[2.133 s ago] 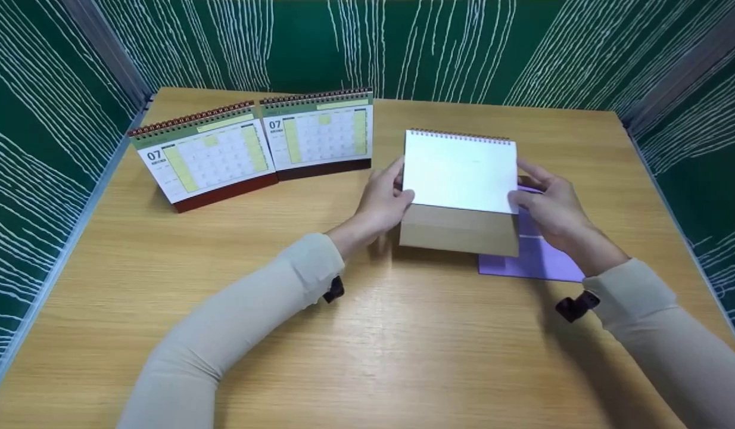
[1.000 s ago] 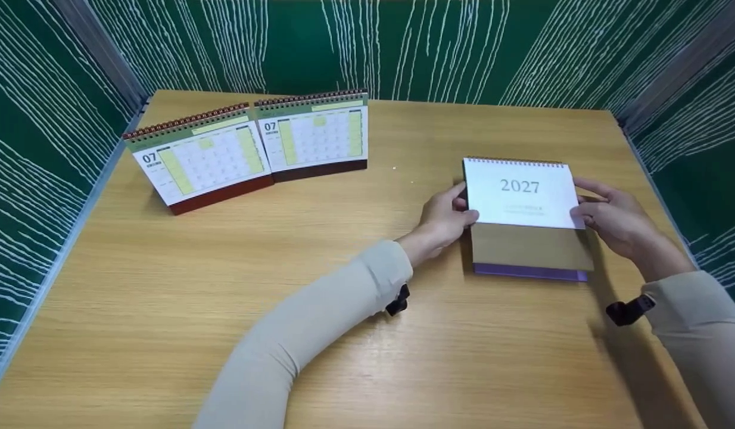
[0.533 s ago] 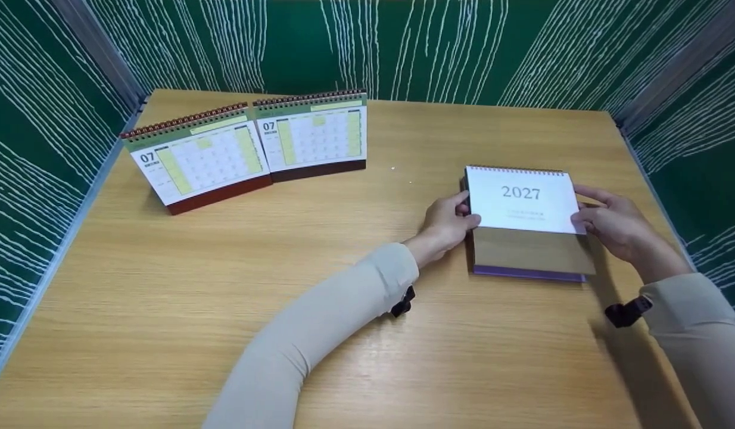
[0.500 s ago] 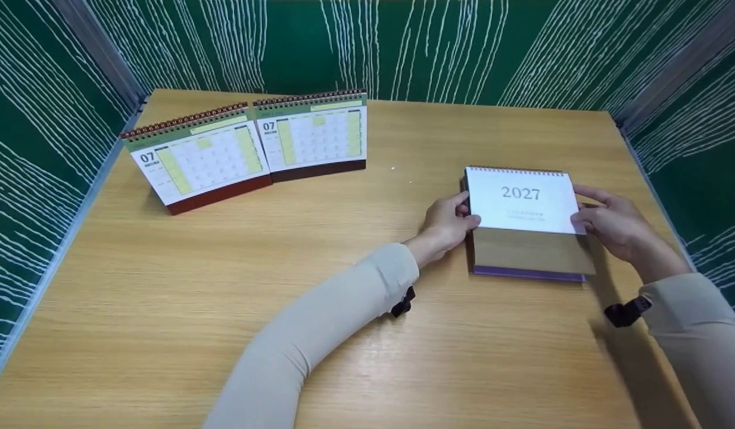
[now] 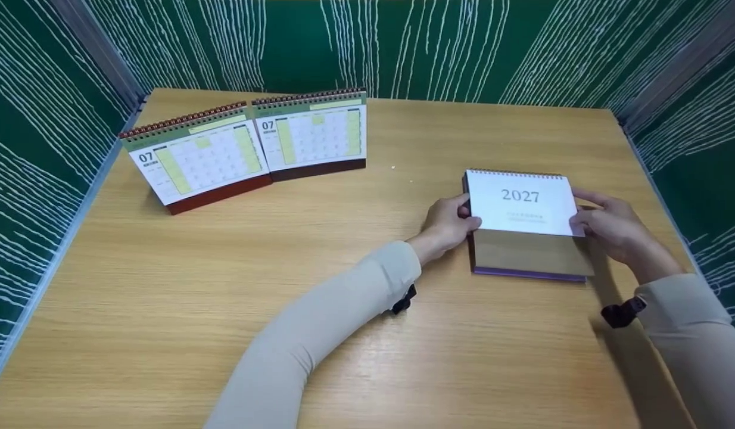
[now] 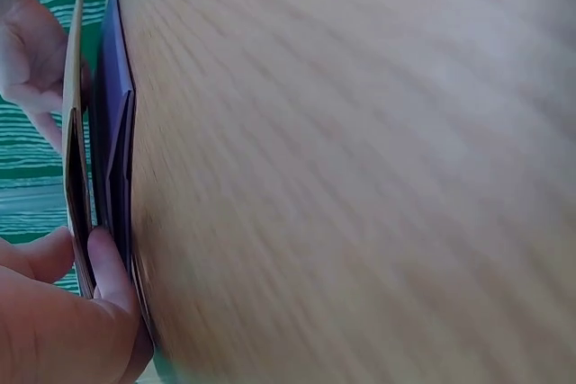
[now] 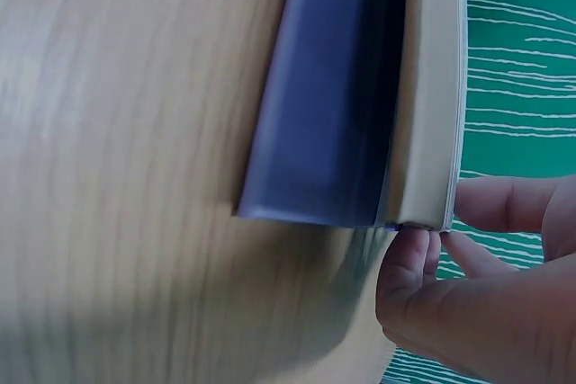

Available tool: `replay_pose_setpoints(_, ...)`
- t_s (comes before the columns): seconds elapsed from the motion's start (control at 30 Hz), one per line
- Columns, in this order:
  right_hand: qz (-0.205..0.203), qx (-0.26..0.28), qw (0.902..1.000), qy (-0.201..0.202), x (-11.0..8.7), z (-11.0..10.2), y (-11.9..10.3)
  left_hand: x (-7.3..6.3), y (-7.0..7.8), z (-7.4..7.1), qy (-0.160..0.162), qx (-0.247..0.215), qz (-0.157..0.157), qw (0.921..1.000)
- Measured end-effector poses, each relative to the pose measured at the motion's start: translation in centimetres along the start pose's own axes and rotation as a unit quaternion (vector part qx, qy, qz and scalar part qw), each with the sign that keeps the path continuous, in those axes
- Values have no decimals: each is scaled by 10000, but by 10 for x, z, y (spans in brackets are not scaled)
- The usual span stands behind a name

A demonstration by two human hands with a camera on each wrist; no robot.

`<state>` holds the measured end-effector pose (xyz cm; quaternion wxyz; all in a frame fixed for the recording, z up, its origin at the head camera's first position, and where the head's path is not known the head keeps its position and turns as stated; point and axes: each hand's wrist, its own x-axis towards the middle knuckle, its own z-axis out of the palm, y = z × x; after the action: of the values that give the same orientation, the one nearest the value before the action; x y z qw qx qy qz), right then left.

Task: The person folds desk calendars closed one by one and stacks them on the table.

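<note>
A desk calendar (image 5: pixel 519 202) with a white page reading 2027 and a brown card base lies nearly flat at the right of the table. My left hand (image 5: pixel 448 223) pinches its left edge, thumb on top. On the opposite edge, my right hand (image 5: pixel 617 223) grips it between thumb and fingers. Beneath it lies a folded purple calendar (image 7: pixel 315 114), of which only a thin strip shows in the head view. The left wrist view shows a narrow gap between the brown base (image 6: pixel 75 87) and the purple calendar at their near ends.
Two standing desk calendars, one with a red base (image 5: pixel 201 161) and one with a dark brown base (image 5: pixel 314 134), meet side by side at the back left of the wooden table (image 5: pixel 165 298). Green walls (image 5: pixel 308 47) with white streaks enclose the table's back and sides.
Both hands have carried the 2027 calendar rightward and lowered it over the purple one, now mostly covered. Over the last half second it has sunk slightly.
</note>
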<state>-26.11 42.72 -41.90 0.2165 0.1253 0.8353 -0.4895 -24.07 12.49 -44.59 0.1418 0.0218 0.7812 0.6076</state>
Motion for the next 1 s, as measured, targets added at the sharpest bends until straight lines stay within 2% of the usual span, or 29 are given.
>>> replay_pose_setpoints(0.43,-96,-379,9988,283,1,7,1,-1,-2,0,65,489,313,9983)
replay_pose_setpoints(0.63,-190,-593,9974,369,2,10,3,-2,-4,0,59,976,511,9939)
replay_pose_setpoints(1.0,-252,-755,9959,429,2,16,2,-1,-2,2,201,1483,599,9869)
